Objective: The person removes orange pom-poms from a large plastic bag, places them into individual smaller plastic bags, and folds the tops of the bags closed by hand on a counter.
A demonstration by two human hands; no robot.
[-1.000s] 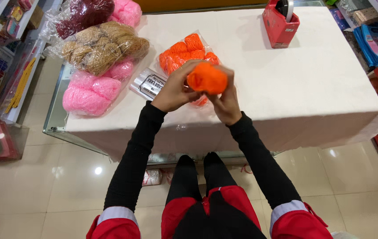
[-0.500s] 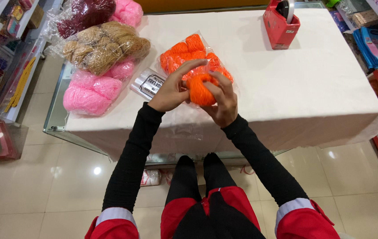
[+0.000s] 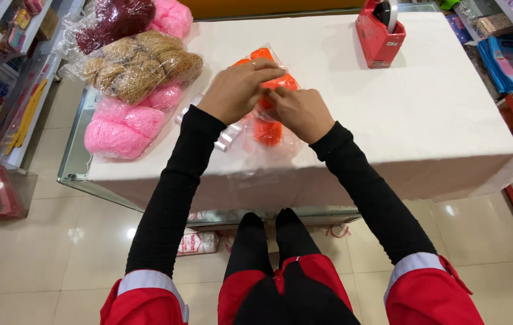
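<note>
Both hands, left hand (image 3: 238, 87) and right hand (image 3: 300, 111), pinch a clear bag (image 3: 262, 129) of bright orange yarn (image 3: 267, 129) (several balls, crinkled plastic) lying on the white table (image 3: 437, 120), near its front edge.

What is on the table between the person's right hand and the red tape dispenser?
Nothing: in the head view, only bare white tablecloth lies between the right hand and the red tape dispenser. The orange yarn bag lies under the hands.
</note>
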